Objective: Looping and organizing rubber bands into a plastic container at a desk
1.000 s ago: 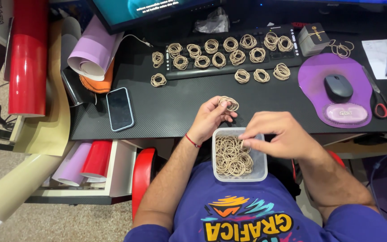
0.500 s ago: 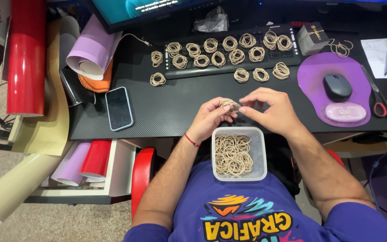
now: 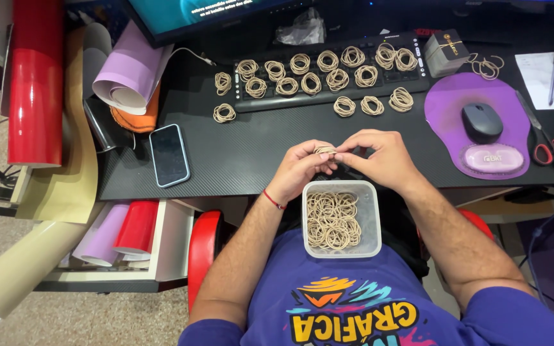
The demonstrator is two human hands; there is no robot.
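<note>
Black carbon-look desk (image 3: pixel 251 150), keyboard (image 3: pixel 328 70) covered in rubber band bundles (image 3: pixel 338 79); left hand (image 3: pixel 302 168) and right hand (image 3: pixel 379 157) meeting above clear tub of loose bands (image 3: pixel 341 218) on lap, fingertips of both pinching small band bundle (image 3: pixel 325 150) between them; phone (image 3: pixel 169 155) off to left

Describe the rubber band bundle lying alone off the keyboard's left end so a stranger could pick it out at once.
Start at the black keyboard at the back of the black desk, covered with small tan rubber band bundles. Move past its left end, toward the smartphone. The lone bundle lies there on the bare desk surface, the one farthest left and nearest the phone, apart from the three bundles in front of the keyboard's right half.
</note>
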